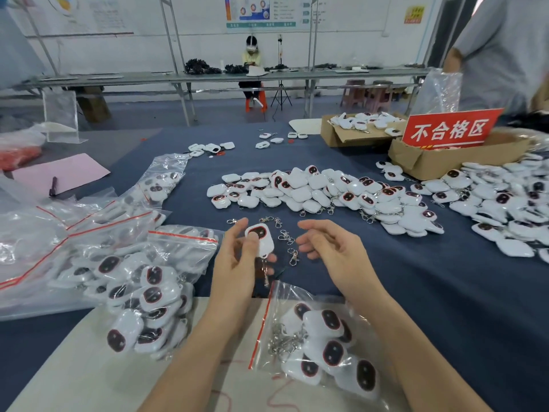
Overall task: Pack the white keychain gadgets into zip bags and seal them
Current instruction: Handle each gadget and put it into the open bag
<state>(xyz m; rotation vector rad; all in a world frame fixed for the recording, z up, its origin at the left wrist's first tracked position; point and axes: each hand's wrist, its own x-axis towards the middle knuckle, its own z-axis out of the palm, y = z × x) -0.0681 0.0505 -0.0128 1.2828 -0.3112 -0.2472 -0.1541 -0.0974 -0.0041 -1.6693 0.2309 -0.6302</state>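
L hand [237,263] pinches one gadget [261,237], R hand [329,251] loose & empty: R should hold zip bag [263,322] mouth wide, then drop it in.

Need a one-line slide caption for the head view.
Left hand holds a white keychain gadget near a part-filled zip bag; right hand empty.

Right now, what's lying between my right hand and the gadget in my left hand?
A few loose metal clasps on the blue cloth, in the head view, between the right hand and the gadget the left hand holds.
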